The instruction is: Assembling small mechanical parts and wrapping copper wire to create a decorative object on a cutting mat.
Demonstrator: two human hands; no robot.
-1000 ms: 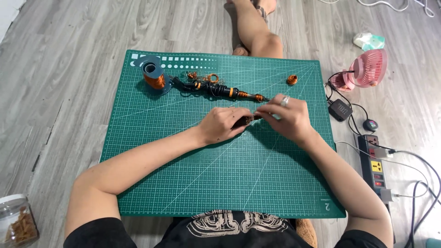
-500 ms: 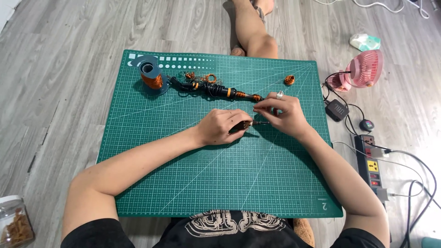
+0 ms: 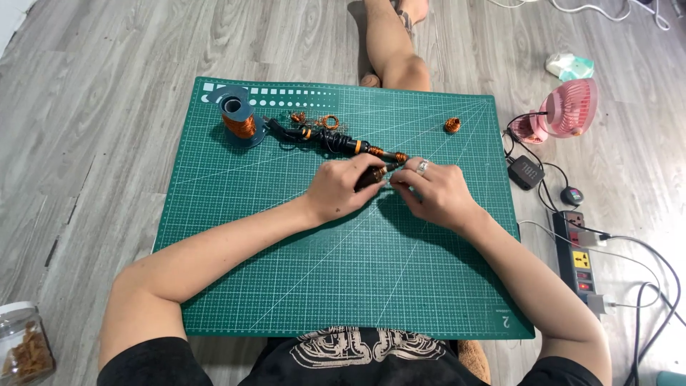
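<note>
My left hand [image 3: 341,189] is closed around a small dark brown cylindrical piece [image 3: 371,176] over the middle of the green cutting mat [image 3: 286,286]. My right hand [image 3: 434,193], with a ring on one finger, pinches at the tip of that piece from the right; what its fingers grip is too small to tell. Just behind both hands lies a black and orange soldering iron [image 3: 336,141]. A spool of copper wire [image 3: 239,120] stands at the mat's far left, with loose copper wire coils [image 3: 323,121] beside it.
A small copper coil [image 3: 451,125] lies at the mat's far right. On the wooden floor to the right are a pink fan [image 3: 564,109], a black adapter [image 3: 527,171] and a power strip [image 3: 579,256] with cables. A glass jar [image 3: 25,349] stands near left. A person's leg [image 3: 389,50] rests beyond the mat.
My right hand has drawn left and closer to my left hand, so the fingertips now meet at the dark piece. The left hand has stayed nearly in place.
</note>
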